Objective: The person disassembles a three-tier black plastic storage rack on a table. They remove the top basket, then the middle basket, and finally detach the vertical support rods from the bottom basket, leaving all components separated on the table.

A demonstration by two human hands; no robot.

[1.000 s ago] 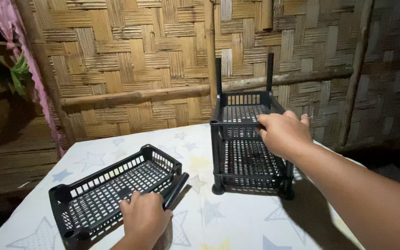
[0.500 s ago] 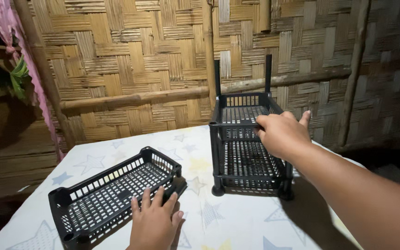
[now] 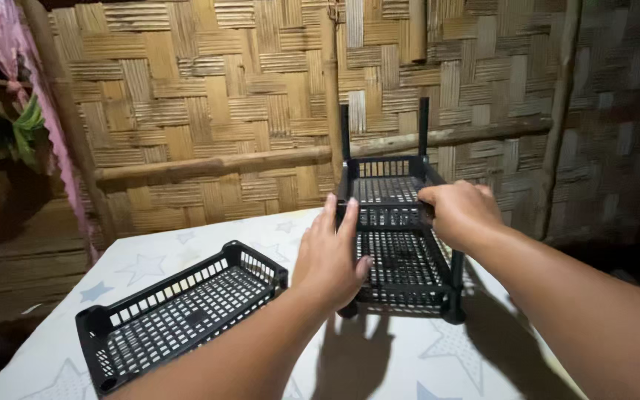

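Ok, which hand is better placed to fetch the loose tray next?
Left. The left hand is open by the rack's near corner, on the loose tray's side; the right hand grips the rack's top rim.

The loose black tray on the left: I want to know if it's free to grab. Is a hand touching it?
No: the loose tray lies alone on the tablecloth; both hands are at the stacked rack.

Head-worn view, close, angled downward

Both hands point(image 3: 332, 255) on black two-tier rack point(image 3: 398, 244)
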